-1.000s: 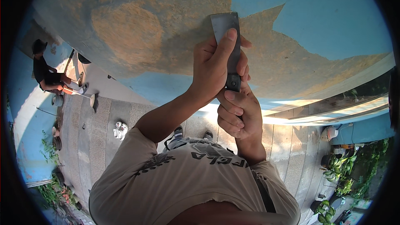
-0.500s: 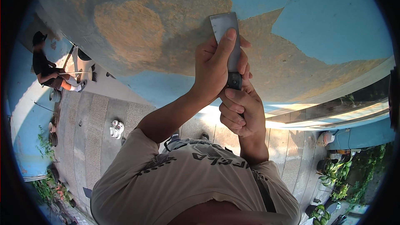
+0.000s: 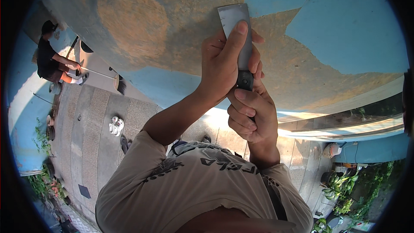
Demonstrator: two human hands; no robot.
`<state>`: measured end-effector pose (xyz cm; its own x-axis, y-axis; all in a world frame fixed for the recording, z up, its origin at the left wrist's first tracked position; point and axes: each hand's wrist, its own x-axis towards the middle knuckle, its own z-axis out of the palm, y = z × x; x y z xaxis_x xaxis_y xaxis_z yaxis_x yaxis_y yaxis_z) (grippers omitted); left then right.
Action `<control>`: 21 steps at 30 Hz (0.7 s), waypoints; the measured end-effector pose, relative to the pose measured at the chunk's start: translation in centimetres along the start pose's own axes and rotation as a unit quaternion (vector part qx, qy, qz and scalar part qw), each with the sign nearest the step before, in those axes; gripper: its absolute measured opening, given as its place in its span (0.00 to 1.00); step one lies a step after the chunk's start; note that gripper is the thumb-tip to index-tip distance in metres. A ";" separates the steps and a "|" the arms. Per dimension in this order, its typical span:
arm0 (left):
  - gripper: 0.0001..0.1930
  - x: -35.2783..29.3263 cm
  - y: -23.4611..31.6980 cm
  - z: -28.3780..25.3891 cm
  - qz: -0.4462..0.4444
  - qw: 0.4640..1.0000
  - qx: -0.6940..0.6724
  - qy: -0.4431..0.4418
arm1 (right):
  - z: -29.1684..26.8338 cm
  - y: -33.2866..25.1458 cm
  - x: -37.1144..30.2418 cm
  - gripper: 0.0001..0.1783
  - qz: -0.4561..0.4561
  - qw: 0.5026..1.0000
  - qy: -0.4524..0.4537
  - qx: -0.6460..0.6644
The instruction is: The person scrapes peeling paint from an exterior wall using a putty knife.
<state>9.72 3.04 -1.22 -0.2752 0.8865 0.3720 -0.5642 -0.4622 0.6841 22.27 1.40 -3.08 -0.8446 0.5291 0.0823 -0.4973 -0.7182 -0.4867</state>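
A putty knife [image 3: 232,14] with a broad grey metal blade and a black handle is held up against the wall [image 3: 185,21]. My left hand [image 3: 222,60] is closed round the blade, its thumb lying flat along the metal. Below it, my right hand [image 3: 254,114] wraps the handle, most of which its fingers hide. The blade's wide edge lies at or close to the bare grey-brown patch, near where that meets the blue paint [image 3: 345,21]; contact is hard to tell.
At the far left a person [image 3: 49,58] in dark clothes holds a long-handled broom [image 3: 118,84]. White clogs [image 3: 115,126] lie on the paved floor [image 3: 92,133]. Potted plants [image 3: 343,185] stand at the lower right. A ledge [image 3: 345,125] runs below the wall at right.
Both my hands and the putty knife have shifted slightly upward in view. The person at left has stretched an arm out, and the broom has moved right across the floor.
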 end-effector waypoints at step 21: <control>0.22 -0.5 -0.7 0.6 0.014 0.999 0.016 0.032 | 0.8 -1.1 -0.4 0.08 0.012 0.999 0.027 -0.021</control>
<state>10.74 2.92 -1.51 -0.3400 0.8722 0.3516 -0.5303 -0.4866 0.6942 22.94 1.60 -1.87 -0.8432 0.5371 0.0234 -0.4678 -0.7115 -0.5243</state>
